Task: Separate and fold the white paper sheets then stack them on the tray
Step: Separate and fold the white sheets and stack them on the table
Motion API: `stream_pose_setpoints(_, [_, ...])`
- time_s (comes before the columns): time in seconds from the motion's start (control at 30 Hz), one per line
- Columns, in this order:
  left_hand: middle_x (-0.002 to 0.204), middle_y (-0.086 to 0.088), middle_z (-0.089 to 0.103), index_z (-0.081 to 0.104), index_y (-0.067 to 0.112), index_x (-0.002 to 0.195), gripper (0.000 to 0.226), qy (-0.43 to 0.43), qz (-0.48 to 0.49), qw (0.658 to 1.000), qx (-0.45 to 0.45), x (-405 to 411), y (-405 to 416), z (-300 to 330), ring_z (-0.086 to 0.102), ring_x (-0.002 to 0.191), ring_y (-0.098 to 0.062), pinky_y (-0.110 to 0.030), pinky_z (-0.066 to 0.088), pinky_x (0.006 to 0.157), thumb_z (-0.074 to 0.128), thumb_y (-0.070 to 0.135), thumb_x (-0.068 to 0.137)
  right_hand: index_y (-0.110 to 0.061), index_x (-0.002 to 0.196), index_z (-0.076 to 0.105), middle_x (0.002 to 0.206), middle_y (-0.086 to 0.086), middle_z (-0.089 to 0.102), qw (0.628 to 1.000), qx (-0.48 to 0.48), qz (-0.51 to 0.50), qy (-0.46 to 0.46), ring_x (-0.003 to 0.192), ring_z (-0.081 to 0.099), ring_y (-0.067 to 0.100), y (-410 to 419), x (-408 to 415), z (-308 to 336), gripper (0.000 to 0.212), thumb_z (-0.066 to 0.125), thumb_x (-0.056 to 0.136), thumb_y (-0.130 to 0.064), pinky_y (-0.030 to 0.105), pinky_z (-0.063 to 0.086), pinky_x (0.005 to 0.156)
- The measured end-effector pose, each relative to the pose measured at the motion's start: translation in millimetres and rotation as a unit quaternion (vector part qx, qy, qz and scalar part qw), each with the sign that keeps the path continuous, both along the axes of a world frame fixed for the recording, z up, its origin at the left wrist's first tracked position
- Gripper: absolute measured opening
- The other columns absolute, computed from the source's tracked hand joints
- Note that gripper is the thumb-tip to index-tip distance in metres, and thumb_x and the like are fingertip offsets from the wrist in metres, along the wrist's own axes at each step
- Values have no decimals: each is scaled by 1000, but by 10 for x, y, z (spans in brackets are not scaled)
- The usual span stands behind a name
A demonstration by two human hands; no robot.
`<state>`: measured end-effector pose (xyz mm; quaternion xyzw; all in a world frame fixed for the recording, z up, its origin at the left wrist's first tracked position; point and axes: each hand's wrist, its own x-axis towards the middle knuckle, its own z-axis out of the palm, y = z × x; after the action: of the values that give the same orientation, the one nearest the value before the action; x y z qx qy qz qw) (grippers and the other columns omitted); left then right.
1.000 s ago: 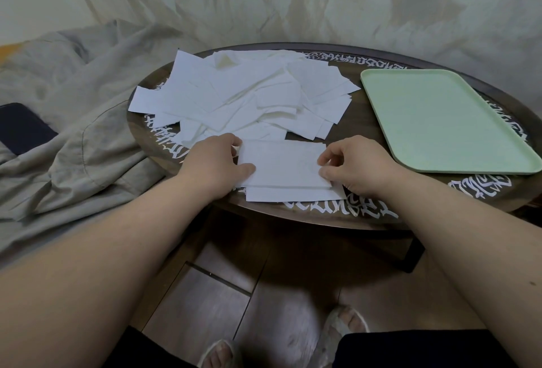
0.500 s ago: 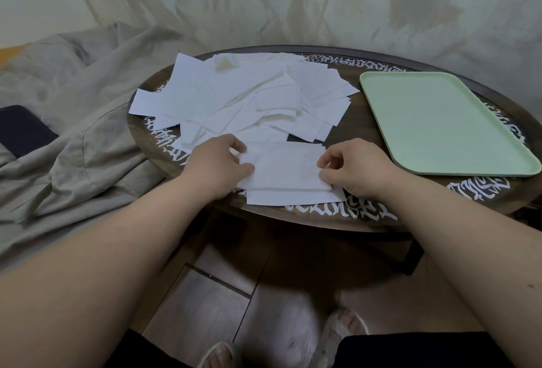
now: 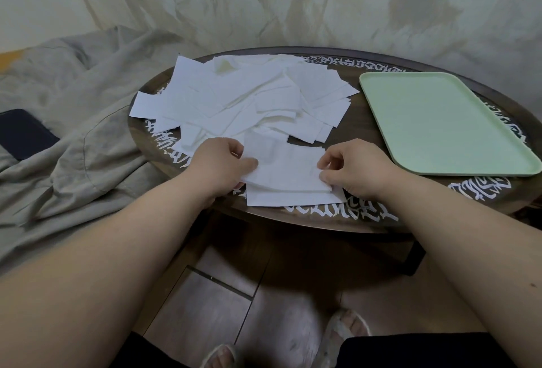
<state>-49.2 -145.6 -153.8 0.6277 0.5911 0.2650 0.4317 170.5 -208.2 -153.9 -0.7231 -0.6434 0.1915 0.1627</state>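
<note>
A loose heap of white paper sheets (image 3: 243, 95) covers the far left half of the dark oval table (image 3: 356, 130). At the table's near edge lies a white sheet (image 3: 289, 172), partly doubled over on itself with a lower layer showing along the front. My left hand (image 3: 220, 164) pinches its left edge between thumb and fingers. My right hand (image 3: 355, 166) pinches its right edge with curled fingers. The pale green tray (image 3: 440, 124) sits on the right side of the table with nothing on it.
A grey cloth (image 3: 70, 144) is bunched up left of the table, with a dark flat object (image 3: 25, 133) on it. White lettering runs round the table rim. Below are wood-look floor and my feet in sandals.
The sheet's upper layer has lifted slightly at its left edge in my left hand's pinch. Both hands stay at the sheet's ends. The view has tilted down a little.
</note>
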Motion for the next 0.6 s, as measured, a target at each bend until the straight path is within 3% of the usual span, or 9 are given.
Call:
stream_pose_setpoints(0.1, [74, -7, 66, 59, 10, 75, 16, -41, -22, 999, 25, -2, -36, 43, 63, 71, -24, -39, 58, 70, 67, 11, 89, -19, 108, 66, 99, -4, 63, 999, 30, -32, 13, 93, 60, 15, 6, 30, -20, 27, 69, 82, -25, 29, 46, 82])
stream_pose_setpoints(0.2, [83, -10, 69, 59, 15, 74, 19, -122, -5, 992, 9, -14, -43, 87, 65, 75, -21, -34, 59, 69, 68, 11, 90, -22, 120, 58, 109, -5, 63, 966, 48, -125, 222, 98, 62, 15, -3, 70, 29, 42, 72, 82, -31, 33, 49, 89])
stream_pose_setpoints(0.27, [85, -10, 68, 60, 14, 76, 17, -158, 0, 987, -7, -6, -63, 102, 64, 77, -20, -24, 57, 61, 67, 10, 91, -22, 121, 55, 107, -2, 66, 923, 15, -142, 357, 93, 66, 18, -13, 70, 55, 43, 73, 82, -28, 35, 54, 82])
stream_pose_setpoints(0.33, [81, -9, 67, 58, 14, 73, 20, -170, 0, 985, -25, 6, -87, 100, 64, 72, -19, -23, 55, 56, 67, 9, 91, -22, 115, 58, 104, 2, 70, 900, -14, -128, 416, 89, 69, 23, -28, 58, 71, 37, 72, 82, -15, 35, 56, 74])
stream_pose_setpoints(0.47, [50, 3, 53, 50, 10, 60, 35, -95, -30, 995, -22, -8, -125, 77, 50, 49, -16, -24, 46, 49, 65, 9, 91, -18, 112, 61, 93, 10, 70, 921, -15, -107, 374, 80, 68, 24, -76, 55, 121, 36, 68, 81, -1, 31, 56, 65])
stream_pose_setpoints(0.53, [51, 0, 52, 56, 3, 63, 29, -30, -47, 998, -10, -32, -136, 69, 49, 48, -13, -22, 47, 50, 65, 10, 89, -19, 113, 60, 89, 6, 68, 944, -21, -97, 314, 73, 65, 18, -115, 65, 140, 36, 67, 82, -2, 25, 50, 58])
stream_pose_setpoints(0.6, [60, -9, 60, 63, -7, 74, 23, 21, -56, 998, 11, -48, -138, 68, 55, 54, -13, -29, 55, 60, 67, 11, 87, -23, 115, 58, 86, 1, 67, 962, -34, -80, 259, 68, 63, 14, -150, 65, 143, 40, 68, 81, -5, 22, 47, 56])
